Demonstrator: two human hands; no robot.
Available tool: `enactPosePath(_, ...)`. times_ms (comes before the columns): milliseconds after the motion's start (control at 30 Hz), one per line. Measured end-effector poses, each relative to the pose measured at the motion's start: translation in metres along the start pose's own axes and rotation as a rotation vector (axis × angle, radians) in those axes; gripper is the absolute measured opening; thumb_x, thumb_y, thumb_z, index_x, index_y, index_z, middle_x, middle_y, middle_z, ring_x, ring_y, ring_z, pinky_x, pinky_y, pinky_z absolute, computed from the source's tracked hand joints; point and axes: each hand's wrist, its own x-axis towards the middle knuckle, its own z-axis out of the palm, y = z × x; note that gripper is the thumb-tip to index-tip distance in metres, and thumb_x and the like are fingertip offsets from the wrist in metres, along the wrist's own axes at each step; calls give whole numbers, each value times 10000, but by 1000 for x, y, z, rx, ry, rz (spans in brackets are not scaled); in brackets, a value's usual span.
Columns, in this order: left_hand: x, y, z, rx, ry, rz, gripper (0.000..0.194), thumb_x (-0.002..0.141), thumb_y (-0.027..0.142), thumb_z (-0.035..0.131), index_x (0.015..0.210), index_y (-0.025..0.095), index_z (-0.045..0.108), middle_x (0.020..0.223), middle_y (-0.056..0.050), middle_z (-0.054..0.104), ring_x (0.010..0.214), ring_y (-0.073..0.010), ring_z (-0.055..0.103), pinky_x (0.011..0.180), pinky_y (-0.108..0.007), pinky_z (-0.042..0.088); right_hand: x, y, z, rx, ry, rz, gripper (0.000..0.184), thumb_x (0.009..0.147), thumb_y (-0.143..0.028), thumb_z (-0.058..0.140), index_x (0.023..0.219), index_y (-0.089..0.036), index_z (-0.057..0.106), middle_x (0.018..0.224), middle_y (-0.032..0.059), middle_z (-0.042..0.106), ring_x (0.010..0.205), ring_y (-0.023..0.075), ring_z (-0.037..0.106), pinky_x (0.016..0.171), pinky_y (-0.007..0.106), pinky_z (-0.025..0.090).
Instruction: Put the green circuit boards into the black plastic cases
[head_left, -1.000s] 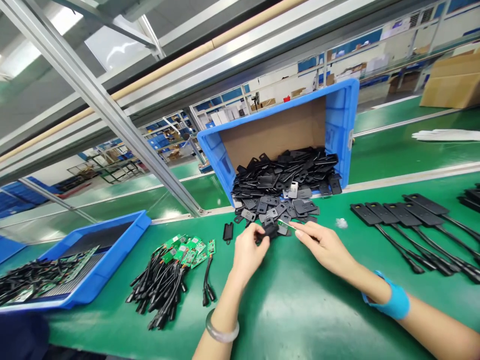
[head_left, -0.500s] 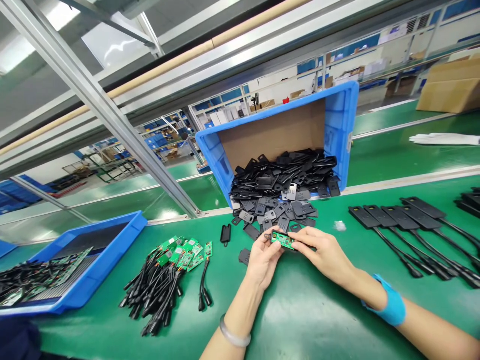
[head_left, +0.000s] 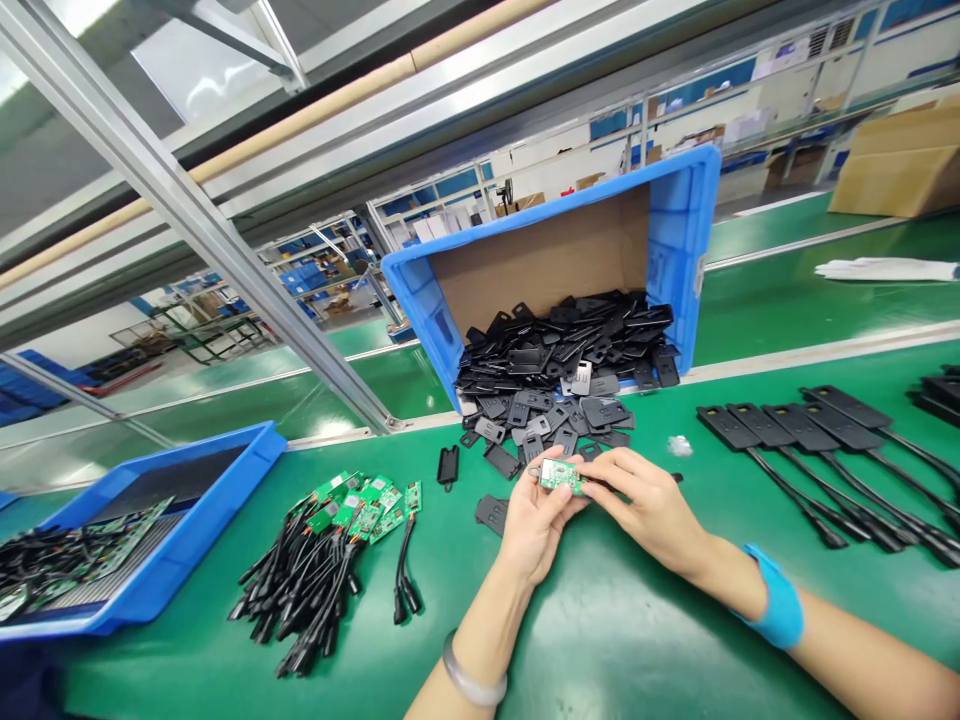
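Note:
A small green circuit board (head_left: 559,476) with a pale patch is held up between my two hands. My left hand (head_left: 534,520) grips it from below and the left, thumb on its lower edge. A small dark loop shows past its left end, and I cannot make out what lies beneath it. My right hand (head_left: 645,505) pinches the board's right end, where a dark piece shows between the fingers. Just beyond my hands lie loose black plastic housings (head_left: 536,425), spilling from a blue bin (head_left: 701,260) tipped on its side. One black housing half (head_left: 448,465) lies apart to the left.
Left on the green table (head_left: 600,640) is a pile of circuit boards with black cables (head_left: 322,570), with one board and cable (head_left: 406,545) beside it. A blue tray (head_left: 150,600) holds more. Finished-looking black units with cables (head_left: 799,430) lie right, below a white glove (head_left: 885,269).
The board in my hands now shows a different, paler face; before, it showed green with a dark rim around it. Both hands stay close together, and the view has shifted slightly.

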Motion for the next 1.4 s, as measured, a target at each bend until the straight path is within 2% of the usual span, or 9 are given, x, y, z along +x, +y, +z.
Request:
enactPosePath(167,-1,-5,4,12,-14,1,383,753,197,665,1109,194,524,1124,-86,623,983,-184,597,862,-354,476,-3,-1,8,5,-52,95,143,907,-247,456,957,-216,586,902,49,558,837,168,571,743,284,481)
enactPosePath(300,2,-12,5,25,123,43,243,773,262,638,984,173,554,922,-43,663,815,-145,627,767,-317,507,-4,-3,12,-23,-104,148,128,893,-217,468,985,-220,558,929,44,548,823,164,565,744,283,477)
enactPosePath(400,4,-13,2,48,200,69,223,762,261,641,938,161,548,842,-27,662,741,-132,625,671,-271,514,-3,-3,14,-1,-127,170,139,868,-252,519,1000,-209,518,931,45,542,800,160,553,708,266,467)
enactPosePath(567,3,-8,-3,116,190,82,225,784,266,611,955,156,515,895,-69,681,758,-166,649,647,-283,516,0,3,10,-12,-239,284,170,843,-359,544,827,-193,513,727,2,539,612,134,505,548,227,387)
enactPosePath(733,2,-9,-2,155,163,95,223,807,269,584,977,174,474,921,-72,680,815,-191,662,681,-305,520,3,4,1,-32,-428,371,383,870,-414,472,568,-183,520,512,-24,489,494,114,431,469,228,233)
enactPosePath(967,0,-12,-2,283,169,172,248,837,315,547,1022,207,421,919,-69,686,886,-195,657,718,-296,516,4,5,4,129,-323,364,328,809,-409,560,590,-170,610,523,-29,533,514,105,430,503,213,273)
enactPosePath(1100,-6,-7,-3,255,134,157,218,838,312,549,985,205,427,909,-67,691,894,-196,658,736,-301,512,2,6,9,293,-361,447,354,792,-406,557,542,-163,619,474,-24,540,468,100,430,476,208,293)
enactPosePath(1200,-9,-2,-2,214,103,134,231,833,312,558,988,204,424,887,-64,697,875,-199,665,730,-306,513,2,4,10,402,-405,487,310,782,-384,551,593,-160,649,490,-17,569,460,101,450,465,202,322)
enactPosePath(1400,-14,-3,2,307,151,201,195,848,314,535,983,213,436,919,-58,688,872,-183,658,704,-276,507,4,-4,6,208,-330,456,358,774,-413,572,522,-161,594,460,-16,568,441,95,442,456,204,299)
